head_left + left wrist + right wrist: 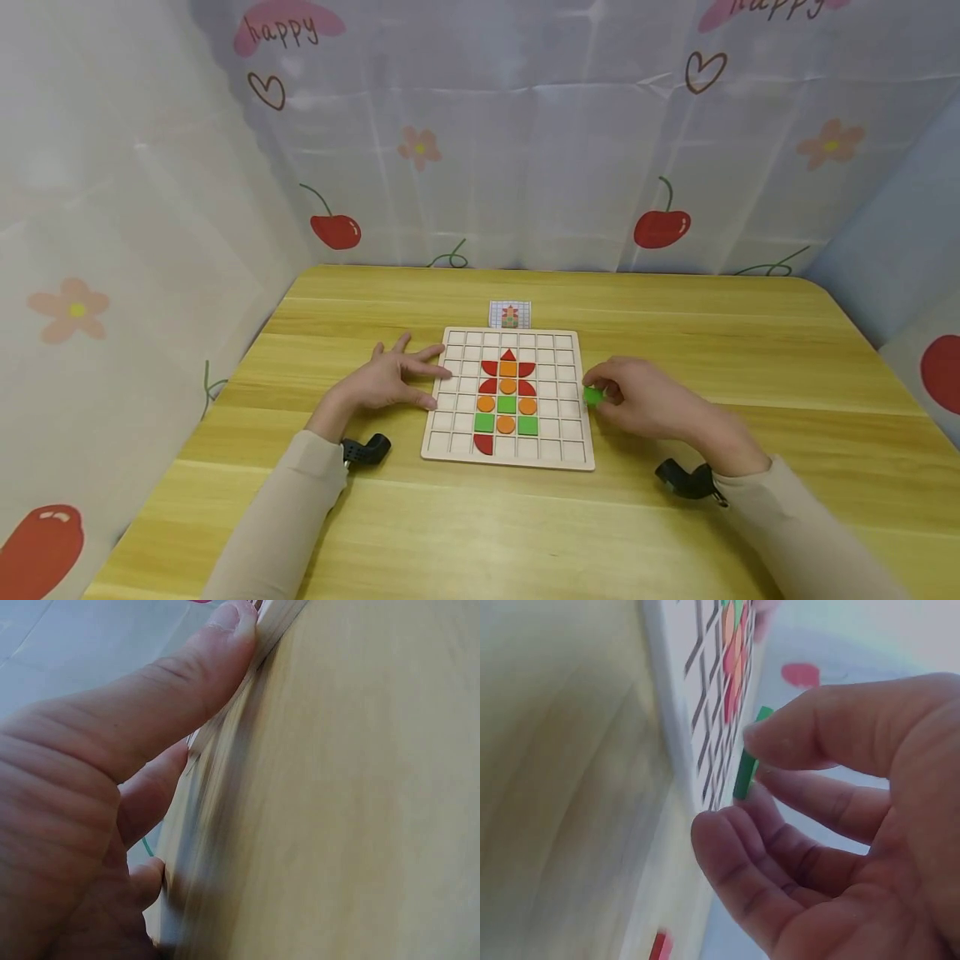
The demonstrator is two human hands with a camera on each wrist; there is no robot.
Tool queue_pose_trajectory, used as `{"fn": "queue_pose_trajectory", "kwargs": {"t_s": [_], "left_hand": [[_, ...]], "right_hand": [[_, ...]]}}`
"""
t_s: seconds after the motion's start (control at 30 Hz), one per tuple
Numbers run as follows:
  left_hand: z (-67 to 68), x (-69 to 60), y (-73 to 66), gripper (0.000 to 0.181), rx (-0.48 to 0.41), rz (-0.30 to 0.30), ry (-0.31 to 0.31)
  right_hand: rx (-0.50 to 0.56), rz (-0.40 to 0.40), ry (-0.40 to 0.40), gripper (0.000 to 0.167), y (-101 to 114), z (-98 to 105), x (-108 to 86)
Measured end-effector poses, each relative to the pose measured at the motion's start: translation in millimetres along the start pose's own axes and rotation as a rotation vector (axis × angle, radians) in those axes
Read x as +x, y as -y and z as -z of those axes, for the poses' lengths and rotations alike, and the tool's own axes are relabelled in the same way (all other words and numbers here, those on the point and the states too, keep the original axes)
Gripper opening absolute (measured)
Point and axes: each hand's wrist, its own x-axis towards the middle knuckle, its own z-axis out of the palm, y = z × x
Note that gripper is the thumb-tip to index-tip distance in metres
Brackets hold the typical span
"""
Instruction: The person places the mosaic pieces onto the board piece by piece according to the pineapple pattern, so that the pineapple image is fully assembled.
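A pale wooden grid board [558, 408] lies on the table, with red, orange and green flat pieces set in its middle cells. My left hand [386, 379] has its fingers spread at the board's left edge; in the left wrist view the thumb [202, 660] touches the board's side. Just beyond the right edge, my right hand [645, 398] pinches a green piece [592, 395] between thumb and fingers. Seen nearly edge-on in the right wrist view, that green piece [744, 772] is thin and straight-sided, held off the table.
Behind the board lies a small printed card [510, 314] showing a similar coloured pattern. A red piece [658, 946] is on the table near the right hand in the right wrist view. A printed curtain [525, 167] hangs along the back of the wooden table [487, 533].
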Motion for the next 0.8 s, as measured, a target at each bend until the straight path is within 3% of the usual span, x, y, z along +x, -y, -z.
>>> {"fn": "queue_pose_trajectory", "kwargs": {"t_s": [0.2, 0.53, 0.8], "left_hand": [[0.0, 0.2, 0.4, 0.055, -0.001, 0.002, 0.001], [-0.4, 0.5, 1.3, 0.055, 0.000, -0.005, 0.001], [-0.3, 0.1, 1.2, 0.055, 0.011, -0.006, -0.002]], "right_hand": [[0.058, 0.011, 0.069, 0.030, 29.4, -12.2, 14.5], [0.035, 0.176, 0.147, 0.025, 76.9, -45.3, 26.1], [-0.058, 0.253, 0.109, 0.017, 89.1, -59.8, 27.2]]}}
